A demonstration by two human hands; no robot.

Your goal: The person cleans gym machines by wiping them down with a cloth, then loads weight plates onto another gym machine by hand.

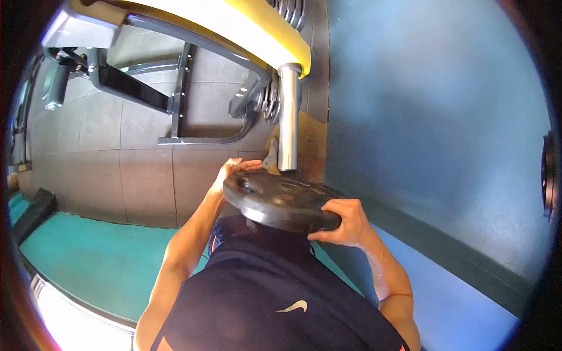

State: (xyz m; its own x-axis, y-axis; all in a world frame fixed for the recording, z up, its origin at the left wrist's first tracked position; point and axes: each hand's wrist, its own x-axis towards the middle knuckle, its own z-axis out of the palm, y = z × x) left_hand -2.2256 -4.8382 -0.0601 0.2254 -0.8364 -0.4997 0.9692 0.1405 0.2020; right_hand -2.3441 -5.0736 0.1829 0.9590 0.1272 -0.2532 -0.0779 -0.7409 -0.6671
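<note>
A black weight plate (275,202) is held in front of my waist, between both hands. My left hand (231,172) grips its left rim, fingers laid along the far edge. At the right rim, my right hand (345,222) is closed round the edge, with the thumb below. Just beyond the plate, the shiny metal loading sleeve (288,123) of a yellow machine arm (257,29) points toward me. The sleeve's end appears bare, and the plate is apart from it or just below it; I cannot tell the exact gap.
A dark machine frame (205,140) stands on the floor tiles (146,175) at the left. Several weight plates (270,102) sit behind the sleeve. A blue wall (433,117) rises at the right, and teal flooring (111,251) lies at the lower left.
</note>
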